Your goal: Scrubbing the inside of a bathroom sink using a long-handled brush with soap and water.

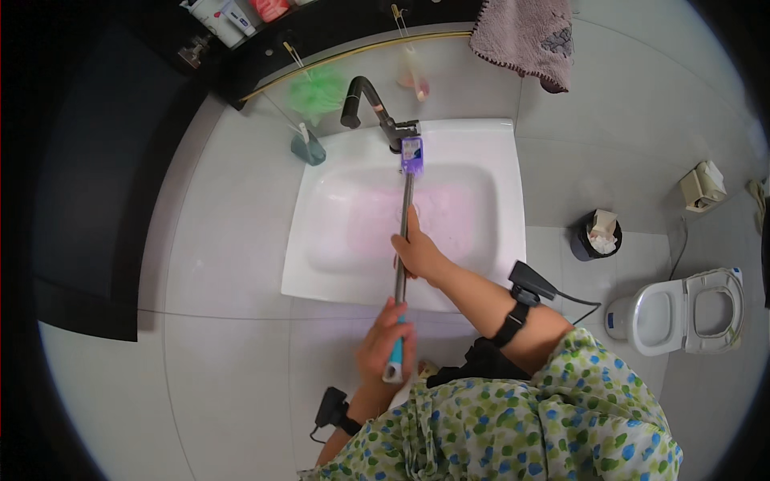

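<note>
A long-handled brush (407,192) crosses the white sink (517,200), with a steel pole, a purple head (411,152) and a blue grip with a grey end. Midway along the pole, my right hand (423,255) is closed around it above the sink's front part. My left hand (383,346) grips the blue end just in front of the sink, slightly blurred. The head is up by the base of the black faucet (365,96); whether it touches the faucet or the sink, I cannot tell. Pinkish liquid (369,224) covers the basin's bottom.
A teal cup (308,150) stands at the sink's back left corner. Behind hang a green bath puff (317,92), a pinkish brush (415,78) and a towel (521,40) under a dark shelf. To the right are a waste bin (589,244), a tissue box (698,192) and a toilet (654,317).
</note>
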Available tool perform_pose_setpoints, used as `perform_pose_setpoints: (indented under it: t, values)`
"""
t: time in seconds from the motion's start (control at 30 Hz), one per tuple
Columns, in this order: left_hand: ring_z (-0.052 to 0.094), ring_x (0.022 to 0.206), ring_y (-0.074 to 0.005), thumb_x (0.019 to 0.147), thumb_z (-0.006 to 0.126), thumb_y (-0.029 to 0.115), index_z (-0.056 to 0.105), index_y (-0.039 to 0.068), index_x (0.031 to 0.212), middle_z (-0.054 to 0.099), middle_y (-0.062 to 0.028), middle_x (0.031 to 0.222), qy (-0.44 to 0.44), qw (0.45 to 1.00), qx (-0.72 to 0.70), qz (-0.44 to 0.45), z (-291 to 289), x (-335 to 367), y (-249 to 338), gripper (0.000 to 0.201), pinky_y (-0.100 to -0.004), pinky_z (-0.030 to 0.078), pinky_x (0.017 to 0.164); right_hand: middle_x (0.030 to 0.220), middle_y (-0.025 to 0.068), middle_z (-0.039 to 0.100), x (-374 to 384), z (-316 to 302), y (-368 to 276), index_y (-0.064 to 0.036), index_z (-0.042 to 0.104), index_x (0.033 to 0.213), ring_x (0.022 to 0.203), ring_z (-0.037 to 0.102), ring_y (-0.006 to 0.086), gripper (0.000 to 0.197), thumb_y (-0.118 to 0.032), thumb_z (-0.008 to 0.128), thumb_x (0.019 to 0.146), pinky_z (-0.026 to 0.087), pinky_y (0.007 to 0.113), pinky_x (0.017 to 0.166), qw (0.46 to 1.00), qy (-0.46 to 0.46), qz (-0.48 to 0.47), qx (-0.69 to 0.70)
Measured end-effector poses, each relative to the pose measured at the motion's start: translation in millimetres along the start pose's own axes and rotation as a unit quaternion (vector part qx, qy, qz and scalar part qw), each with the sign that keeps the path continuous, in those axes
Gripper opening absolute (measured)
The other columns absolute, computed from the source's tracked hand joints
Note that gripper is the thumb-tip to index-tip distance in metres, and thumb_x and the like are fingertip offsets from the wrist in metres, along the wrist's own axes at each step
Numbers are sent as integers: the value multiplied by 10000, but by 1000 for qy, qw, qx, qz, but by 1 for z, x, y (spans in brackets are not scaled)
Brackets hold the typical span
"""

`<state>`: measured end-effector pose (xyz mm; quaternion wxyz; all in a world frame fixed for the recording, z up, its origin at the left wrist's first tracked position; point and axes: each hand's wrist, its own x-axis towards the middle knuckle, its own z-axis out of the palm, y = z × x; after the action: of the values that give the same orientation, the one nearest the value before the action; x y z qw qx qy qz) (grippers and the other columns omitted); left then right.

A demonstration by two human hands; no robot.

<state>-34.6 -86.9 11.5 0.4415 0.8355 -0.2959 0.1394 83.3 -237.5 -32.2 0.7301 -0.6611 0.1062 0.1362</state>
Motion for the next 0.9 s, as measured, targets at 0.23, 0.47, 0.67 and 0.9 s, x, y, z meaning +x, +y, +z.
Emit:
perform_pose_setpoints:
  t: [0.23, 0.47, 0.67, 0.9]
  values:
    - [591, 1151, -417, 791, 665, -44, 613, -2, 944, 648, -228, 1133, -18, 999, 1, 31, 23, 22, -5, 167, -429, 507, 931, 658, 73, 580, 17, -23, -1, -177, 28, 1548, 455, 492, 148, 780, -239, 509, 938, 380, 287, 389, 998, 65, -1, 5]
    - [595, 1149, -406, 801, 664, -37, 615, 0, 968, 640, -238, 1148, 30, 998, -14, 55, 66, 29, -16, 177, -424, 510, 926, 723, 108, 601, 35, -49, -5, -155, 111, 1541, 562, 574, 178, 795, -143, 523, 861, 444, 327, 447, 997, 75, -13, 16]
    - [621, 1119, -375, 792, 676, -27, 629, 1, 933, 656, -211, 1121, -31, 989, -94, 106, 73, 18, -7, 151, -401, 536, 901, 730, 98, 597, -20, -85, 14, -151, 113, 1543, 604, 572, 166, 787, -135, 517, 868, 444, 312, 478, 979, 204, -10, 20]
    - [630, 1106, -367, 796, 672, -25, 634, 0, 926, 661, -206, 1111, -49, 986, -115, 110, 66, 16, 8, 138, -380, 529, 908, 734, 78, 574, -37, -89, 20, -180, 101, 1547, 605, 543, 140, 784, -154, 518, 883, 403, 282, 449, 968, 248, -4, 23]
